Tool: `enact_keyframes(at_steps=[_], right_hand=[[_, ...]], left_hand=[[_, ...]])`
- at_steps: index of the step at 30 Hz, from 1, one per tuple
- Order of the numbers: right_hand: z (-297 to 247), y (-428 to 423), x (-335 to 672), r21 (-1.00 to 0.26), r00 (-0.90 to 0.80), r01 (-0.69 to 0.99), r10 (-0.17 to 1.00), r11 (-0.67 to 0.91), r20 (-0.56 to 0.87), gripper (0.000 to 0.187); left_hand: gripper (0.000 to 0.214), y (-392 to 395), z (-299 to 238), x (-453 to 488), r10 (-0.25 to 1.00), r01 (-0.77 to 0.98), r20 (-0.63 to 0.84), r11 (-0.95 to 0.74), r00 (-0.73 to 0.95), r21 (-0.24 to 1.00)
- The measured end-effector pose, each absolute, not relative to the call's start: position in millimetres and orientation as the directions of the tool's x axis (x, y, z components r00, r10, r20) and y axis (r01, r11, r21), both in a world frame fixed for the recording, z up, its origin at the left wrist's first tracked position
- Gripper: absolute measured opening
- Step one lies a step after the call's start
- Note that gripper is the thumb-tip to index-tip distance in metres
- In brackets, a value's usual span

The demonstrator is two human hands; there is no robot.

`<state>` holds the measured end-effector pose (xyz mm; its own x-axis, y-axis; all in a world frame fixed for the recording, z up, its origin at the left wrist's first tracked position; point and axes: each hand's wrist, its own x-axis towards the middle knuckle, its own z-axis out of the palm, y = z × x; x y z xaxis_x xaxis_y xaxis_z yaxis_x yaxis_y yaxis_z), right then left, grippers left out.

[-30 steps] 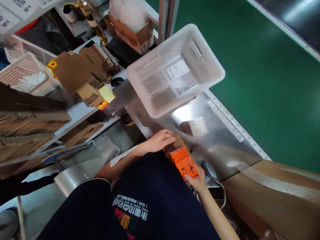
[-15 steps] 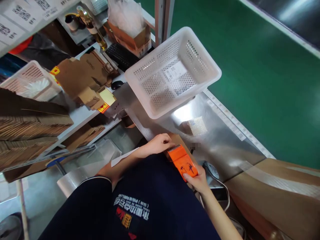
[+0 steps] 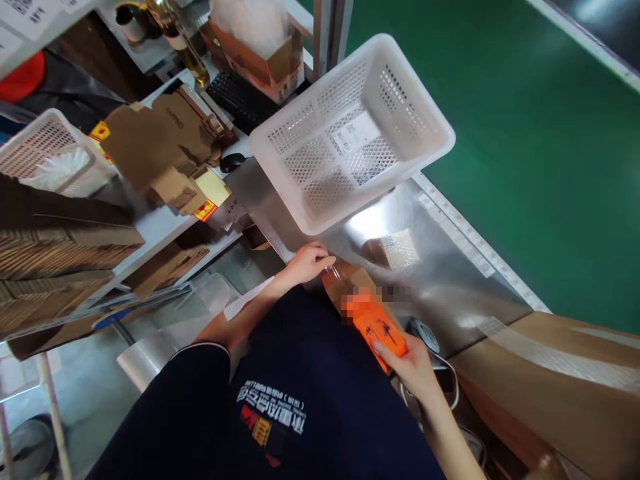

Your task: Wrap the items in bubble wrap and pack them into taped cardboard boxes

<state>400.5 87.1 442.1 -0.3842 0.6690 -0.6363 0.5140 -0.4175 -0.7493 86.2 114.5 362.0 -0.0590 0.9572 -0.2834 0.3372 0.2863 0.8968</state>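
My right hand (image 3: 413, 360) is wrapped round an orange tape dispenser (image 3: 387, 337) with dark handwriting on its side. A blurred patch covers the dispenser's front end. My left hand (image 3: 310, 261) is closed in a pinch on the end of a clear strip of tape (image 3: 340, 273), which runs to the dispenser. Beneath the dispenser lies a brown cardboard box (image 3: 359, 277), close against my body and partly hidden. A bubble-wrapped small box (image 3: 400, 250) rests on the metal table (image 3: 445, 267) just beyond.
A white plastic basket (image 3: 310, 223) stands on the table's far side. Near my right hand are a grey mouse-like device (image 3: 424, 335) with a cable and a large taped carton (image 3: 560, 373). Folded cardboard (image 3: 150, 140) and stacked flat cartons (image 3: 65, 233) lie left.
My left hand has moved up and away from the dispenser, drawing out a strip of clear tape. My right hand with the dispenser has shifted slightly down and right.
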Motion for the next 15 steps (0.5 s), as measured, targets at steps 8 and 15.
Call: enact_keyframes(at_steps=[8, 15], right_hand=[[445.4, 100.3, 374.9, -0.724, -0.336, 0.536, 0.676, -0.435, -0.656, 0.05], [443.3, 97.2, 376.7, -0.722, -0.345, 0.539, 0.668, -0.434, -0.66, 0.053]], left_hand=[[0.037, 116.0, 325.7, 93.4, 0.951, 0.333, -0.293, 0.309, -0.099, 0.891], [0.042, 97.1, 297.5, 124.2, 0.86, 0.37, -0.507, 0.487, -0.048, 0.791]])
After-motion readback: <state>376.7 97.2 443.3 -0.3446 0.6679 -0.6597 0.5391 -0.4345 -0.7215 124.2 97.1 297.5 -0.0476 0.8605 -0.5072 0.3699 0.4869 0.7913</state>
